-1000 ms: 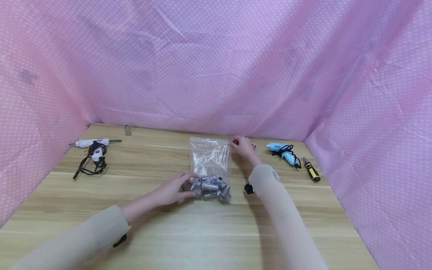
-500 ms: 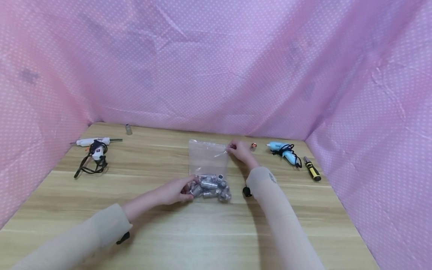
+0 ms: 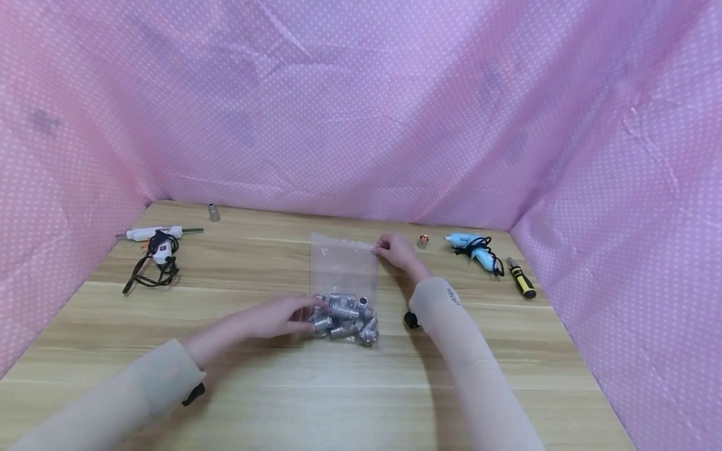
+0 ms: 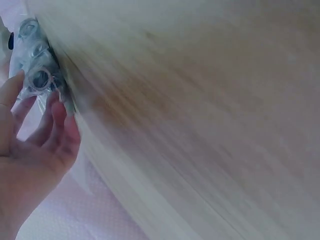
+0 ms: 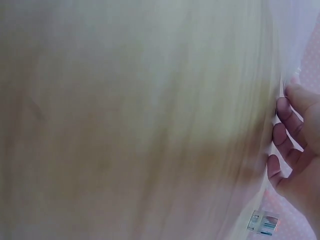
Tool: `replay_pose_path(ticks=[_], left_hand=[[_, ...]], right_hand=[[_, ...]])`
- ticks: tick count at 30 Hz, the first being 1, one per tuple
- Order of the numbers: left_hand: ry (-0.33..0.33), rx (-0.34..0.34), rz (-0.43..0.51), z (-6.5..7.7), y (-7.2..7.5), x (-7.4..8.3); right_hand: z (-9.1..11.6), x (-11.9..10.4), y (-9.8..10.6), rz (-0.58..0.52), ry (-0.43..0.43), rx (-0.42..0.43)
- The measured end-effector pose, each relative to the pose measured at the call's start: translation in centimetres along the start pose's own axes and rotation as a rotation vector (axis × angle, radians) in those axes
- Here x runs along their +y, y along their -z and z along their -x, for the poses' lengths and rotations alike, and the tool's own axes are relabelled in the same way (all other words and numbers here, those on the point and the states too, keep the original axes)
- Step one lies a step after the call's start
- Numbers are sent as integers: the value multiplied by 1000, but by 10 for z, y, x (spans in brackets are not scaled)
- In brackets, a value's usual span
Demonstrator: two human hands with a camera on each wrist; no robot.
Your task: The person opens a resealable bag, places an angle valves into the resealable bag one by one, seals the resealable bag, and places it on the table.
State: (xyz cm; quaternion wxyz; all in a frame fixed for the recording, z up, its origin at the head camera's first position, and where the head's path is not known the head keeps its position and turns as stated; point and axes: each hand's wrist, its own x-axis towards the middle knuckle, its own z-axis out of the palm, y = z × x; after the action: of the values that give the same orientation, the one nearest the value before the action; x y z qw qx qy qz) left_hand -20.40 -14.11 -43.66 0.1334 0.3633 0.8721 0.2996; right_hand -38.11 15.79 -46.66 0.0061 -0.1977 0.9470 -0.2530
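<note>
A clear plastic zip bag [image 3: 345, 266] lies at the middle of the table, with several silver metal cylinders [image 3: 343, 311] bunched in its lower end. My left hand [image 3: 276, 318] holds the bag's lower left side, thumb toward me and fingers over the edge. In the left wrist view, the hand's fingertips [image 4: 55, 97] sit right at the wrapped cylinders [image 4: 41, 77]. At the bag's upper right corner my right hand [image 3: 397, 252] pinches the plastic between thumb and forefinger. The right wrist view shows its other fingers [image 5: 282, 137] loosely bent along the tabletop.
A loose metal cylinder with a reddish top [image 3: 423, 241] stands right of the right hand. Another silver cylinder [image 3: 214, 212] is at the back left. A corded white tool [image 3: 155, 233] lies left; a light-blue glue gun [image 3: 476, 250] and yellow-black screwdriver [image 3: 521, 280] lie right.
The bag has shifted a little left and toward me, with both hands moving along with it. The reddish-topped cylinder, partly covered by the right hand before, now shows fully.
</note>
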Motion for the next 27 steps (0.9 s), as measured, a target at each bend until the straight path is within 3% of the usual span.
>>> replay_pose_path(ticks=[4,11,18,23,27], left_hand=[[-16,87,-74,0,-1,5],[-66,61,-103,0,-7,9],[-121,93,-93,-1,-8,6],[-88,117,-77,-3,1,5],[-34,152,-57,-2,15,5]], right_hand=[[1,-2,-1,11,-31,-2],[3,-6,-2,16,-59,-4],[5,0,4,-87,-51,-10],[11,0,21,-188,-70,-41],[15,-6,43,-164,-37,-2]])
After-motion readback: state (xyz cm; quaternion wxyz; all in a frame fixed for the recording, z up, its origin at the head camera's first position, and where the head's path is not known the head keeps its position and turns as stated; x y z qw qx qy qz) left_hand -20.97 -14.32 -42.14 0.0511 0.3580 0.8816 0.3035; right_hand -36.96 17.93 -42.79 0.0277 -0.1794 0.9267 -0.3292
